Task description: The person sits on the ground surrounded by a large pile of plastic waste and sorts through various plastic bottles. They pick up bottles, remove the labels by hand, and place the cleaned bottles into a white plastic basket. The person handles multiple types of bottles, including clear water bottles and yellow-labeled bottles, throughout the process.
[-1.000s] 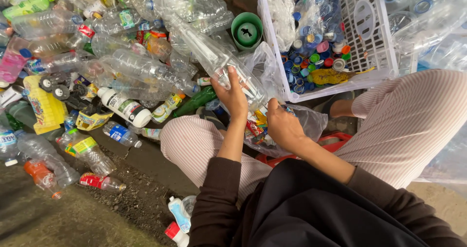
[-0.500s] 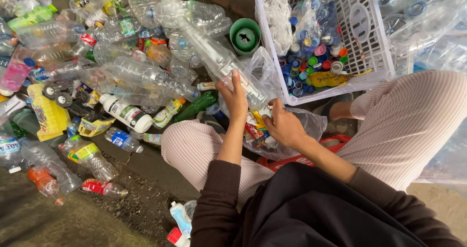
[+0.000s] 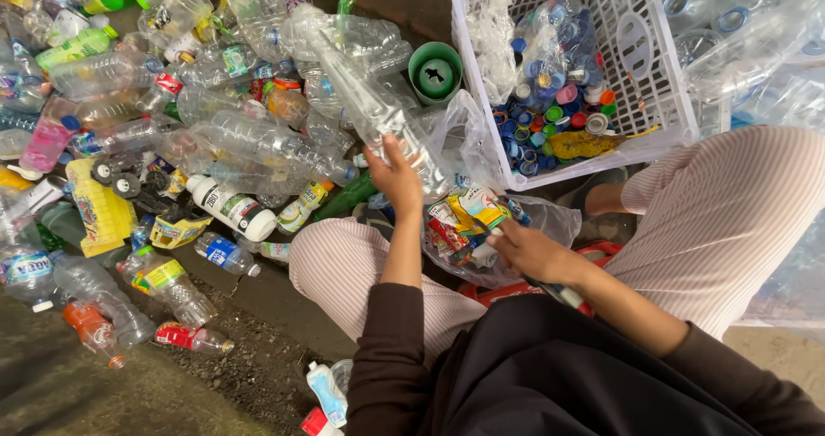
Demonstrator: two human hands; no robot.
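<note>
From the head view, your left hand (image 3: 397,176) is wrapped around the lower body of a long clear plastic bottle (image 3: 369,101), fingers closed on it, with the bottle slanting up and away from you over the heap of empty bottles (image 3: 215,118) on the ground. Your right hand (image 3: 531,249) rests at the edge of a clear plastic bag (image 3: 481,221) stuffed with coloured wrappers and labels; its fingers look curled onto the film, though you cannot tell for certain whether they pinch it or only press on it. The bag sits between your knees, just in front of the white plastic basket (image 3: 653,84) that holds loose bottle caps. The bottle is likely very light and thin-walled, so it will dent and crackle under a hard squeeze and may slip if wet; a grip round the ribbed middle, as you have it, or at the stiffer neck should hold best. The bag is soft and limp, so take it by a bunched edge rather than a flat side. A green cup (image 3: 435,71) stands beside the basket, near the bottle's far end.
</note>
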